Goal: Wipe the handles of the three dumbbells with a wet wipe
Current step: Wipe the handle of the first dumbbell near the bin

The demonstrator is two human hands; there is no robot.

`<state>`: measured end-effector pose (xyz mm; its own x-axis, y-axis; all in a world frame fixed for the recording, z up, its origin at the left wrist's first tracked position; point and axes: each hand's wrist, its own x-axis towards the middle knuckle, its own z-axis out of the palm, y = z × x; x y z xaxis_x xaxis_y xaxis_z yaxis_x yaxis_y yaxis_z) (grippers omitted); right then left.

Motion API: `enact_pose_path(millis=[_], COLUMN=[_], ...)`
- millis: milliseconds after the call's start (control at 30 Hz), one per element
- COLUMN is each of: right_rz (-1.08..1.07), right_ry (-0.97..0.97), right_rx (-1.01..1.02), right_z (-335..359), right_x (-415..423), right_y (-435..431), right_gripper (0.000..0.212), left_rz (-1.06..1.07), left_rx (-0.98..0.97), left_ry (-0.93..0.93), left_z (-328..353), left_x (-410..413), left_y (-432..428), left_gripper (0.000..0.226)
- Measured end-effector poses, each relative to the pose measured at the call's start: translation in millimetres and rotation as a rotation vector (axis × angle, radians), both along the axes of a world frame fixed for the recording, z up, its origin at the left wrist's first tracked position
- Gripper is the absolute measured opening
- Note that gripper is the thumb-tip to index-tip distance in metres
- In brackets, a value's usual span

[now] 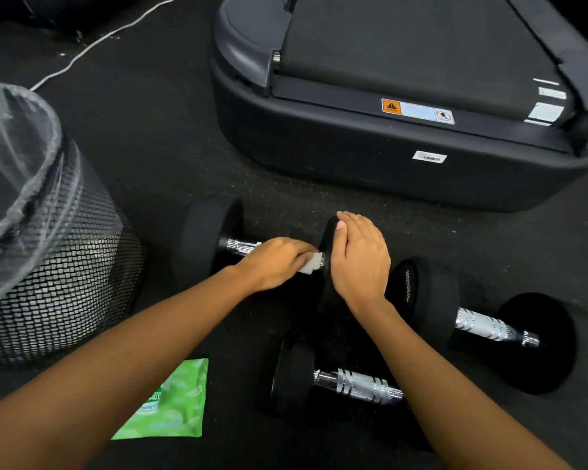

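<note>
At centre frame our left hand [275, 262] has its fingers closed on the wipe [311, 264], pressed to the handle [241, 246] of the far dumbbell [211, 239]. Our right hand [358, 257] lies curled over its right head, gripping nothing. We judge the dumbbell heavy and prone to roll, so steadying the head makes sense; the wipe is soft and limp. Two more dumbbells [482, 325] [353, 385] wait at lower right, the pack [174, 405] at lower left.

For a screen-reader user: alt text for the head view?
A person's left hand rubs a white wet wipe along one dumbbell's handle while the right hand steadies its weight. Two more dumbbells lie nearby.
</note>
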<state>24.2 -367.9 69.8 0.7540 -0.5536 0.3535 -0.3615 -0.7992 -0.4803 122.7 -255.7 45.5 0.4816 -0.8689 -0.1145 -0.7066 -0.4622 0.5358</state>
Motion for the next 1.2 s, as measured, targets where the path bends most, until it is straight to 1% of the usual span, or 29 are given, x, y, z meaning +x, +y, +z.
enact_pose_path(millis=[67,100,167,233,333,400,467,600,733,867,967,1167,1200], right_rz=[-0.001,0.0,0.003,0.004,0.003,0.004,0.002,-0.013,-0.01,-0.009,-0.015,-0.01,-0.009], right_ry=[-0.006,-0.007,-0.014,-0.017,-0.01,-0.003,-0.005,-0.005,0.003,0.006,0.007,0.021,0.024], right_rx=[-0.007,-0.008,0.002,0.014,0.011,0.019,0.02,0.02,0.01,0.021,0.022,0.028,0.033], right_z=[-0.6,-0.5,-0.6,-1.6,-2.5,-2.9,-3.5,-4.9,-4.7,-3.4,-3.6,-2.7,-2.1], right_x=[0.0,0.0,0.6,1.4,2.1,2.5,2.1,1.5,1.8,2.1,1.8,1.1,1.1], right_y=[0.0,0.1,-0.4,-1.4,-2.8,-3.2,-2.9,-1.8,-2.2,-3.4,-3.0,-2.3,-2.6], right_gripper=[0.053,0.053,0.051,0.049,0.049,0.049,0.053,0.049,0.044,0.041,0.042,0.043,0.043], left_rz=[0.081,0.112,0.097,0.027,-0.051,-0.034,0.026,0.049,0.013,-0.02,-0.012,-0.036,-0.044], left_rx=[0.101,0.172,0.246,0.169,-0.046,-0.147,-0.2,-0.251,-0.171,-0.177,-0.184,-0.223,-0.226], left_ry=[0.054,0.047,-0.038,-0.105,-0.123,-0.11,-0.118,-0.208,-0.401,-0.53,-0.504,-0.367,-0.354], left_z=[2.8,4.9,9.7,7.3,-3.9,-10.8,-15.0,-12.7,-5.9,-1.4,-6.4,-7.6,-7.5], left_x=[4.4,5.8,3.9,-2.3,-6.4,-3.2,-1.2,-11.6,-27.0,-20.9,-10.1,-6.8,-5.1], left_y=[-4.7,-10.3,-19.6,-20.6,-2.5,12.0,20.3,11.7,-0.8,13.6,32.6,34.8,36.6], left_gripper=[0.03,0.032,0.035,0.033,0.031,0.033,0.032,0.029,0.03,0.029,0.03,0.017,0.02])
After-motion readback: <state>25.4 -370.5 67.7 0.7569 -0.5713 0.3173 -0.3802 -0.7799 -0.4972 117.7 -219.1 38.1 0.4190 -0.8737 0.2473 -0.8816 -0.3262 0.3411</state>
